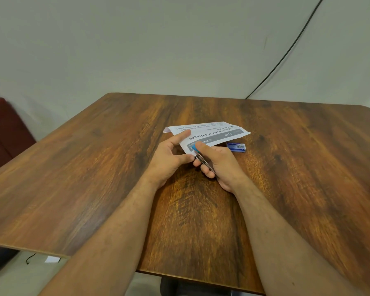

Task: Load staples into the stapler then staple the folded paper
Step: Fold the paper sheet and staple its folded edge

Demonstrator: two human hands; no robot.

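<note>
Item 1, wooden table (pixel 94 178): brown grain top, filling most of my view; pale wall behind it, with a black cable (pixel 286 54) running down the wall at 1 o'clock.

Item 2, folded paper (pixel 212 133): white printed sheet with a grey banner, just past table centre, its near-left corner lifted off the wood and its far edge toward 12 o'clock.

Item 3, left hand (pixel 169 159): I see the index finger stretched along the paper's left edge and the thumb curled beneath the near corner, a loose pinch steadying the sheet.

Item 4, right hand (pixel 220 165): fingers wrapped closed around the stapler (pixel 201 157), thumb pressing down on its blue cap. The stapler's metal arms point toward 11 o'clock, and its head sits over the paper's near corner. I cannot tell whether it is fully squeezed.

Item 5, staple box (pixel 236 146): small, blue, lying flat on the table at 3 o'clock from the hands, just beside the paper's near edge.
</note>
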